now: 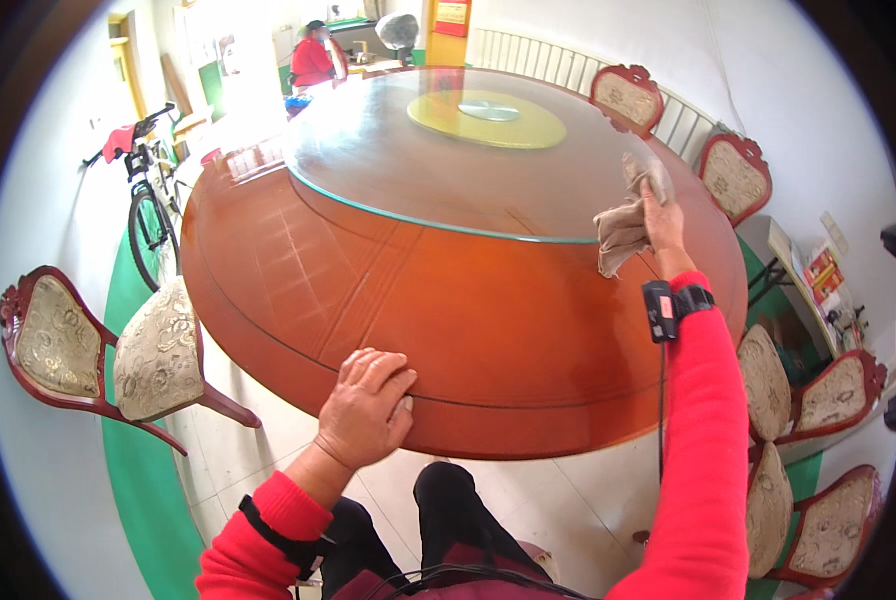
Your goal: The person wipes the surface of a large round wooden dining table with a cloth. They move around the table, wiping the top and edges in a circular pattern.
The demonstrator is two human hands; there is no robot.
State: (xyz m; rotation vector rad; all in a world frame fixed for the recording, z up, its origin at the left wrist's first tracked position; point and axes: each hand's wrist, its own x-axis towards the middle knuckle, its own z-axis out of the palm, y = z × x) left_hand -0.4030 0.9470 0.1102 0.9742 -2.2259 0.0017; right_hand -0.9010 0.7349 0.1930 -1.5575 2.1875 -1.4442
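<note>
My right hand [663, 216] grips a beige cloth [622, 232] at the right edge of a round glass turntable [448, 187]. Part of the cloth lies over the glass rim and part hangs toward the wood. The turntable sits on a large round, glossy reddish-brown wooden table [508, 322]. At its centre, under the glass, are a yellow disc [448, 124] and a silvery round plate [488, 110]. My left hand [367, 405] rests on the table's near edge, its fingers bent over the wood and holding nothing.
An upholstered chair [159, 360] stands to the left, with a bicycle [151, 202] behind it. More patterned chairs [830, 390] line the right side, near a small side table [793, 262]. Beyond the table, a person in red [313, 60] is by a counter. A radiator [538, 60] runs along the wall.
</note>
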